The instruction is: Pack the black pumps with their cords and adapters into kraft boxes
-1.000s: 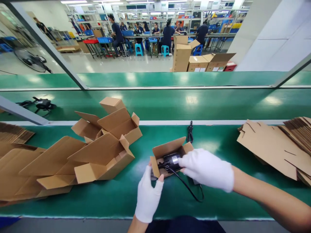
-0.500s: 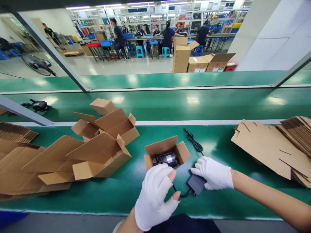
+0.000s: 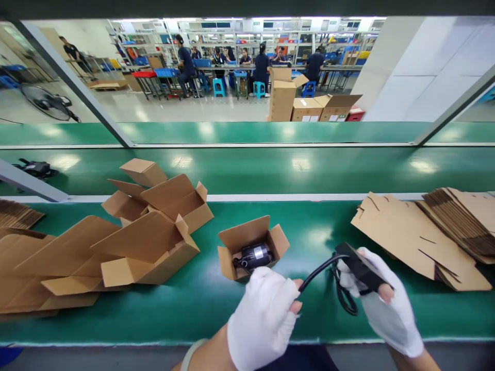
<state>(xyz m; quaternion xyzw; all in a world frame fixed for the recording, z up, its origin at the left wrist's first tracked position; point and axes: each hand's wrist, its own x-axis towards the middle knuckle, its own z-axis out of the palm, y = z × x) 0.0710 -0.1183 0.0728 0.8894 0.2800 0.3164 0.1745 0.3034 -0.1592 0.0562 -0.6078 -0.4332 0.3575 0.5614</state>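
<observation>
My gloved right hand point(image 3: 382, 299) grips a black power adapter point(image 3: 361, 268) above the right part of the green bench. A bundled black cable point(image 3: 345, 299) hangs below the adapter. My gloved left hand point(image 3: 266, 314) is closed on the adapter's cord point(image 3: 319, 269), pinching it between thumb and fingers, and the cord arches across to the adapter. Just beyond my left hand stands an open cardboard box point(image 3: 247, 231). Inside it lies a black cylindrical device with a white label point(image 3: 254, 256), which looks like a small motor or pump.
Several open cardboard boxes point(image 3: 154, 247) crowd the left of the green bench point(image 3: 309, 216). Flat cardboard blanks point(image 3: 402, 232) are stacked on the right. A black device point(image 3: 34, 168) lies on the belt behind, at left. Several people sit or stand at far workbenches.
My right hand has lifted the adapter off the bench and turned it. My left hand has closed on the cord. The view has shifted slightly.
</observation>
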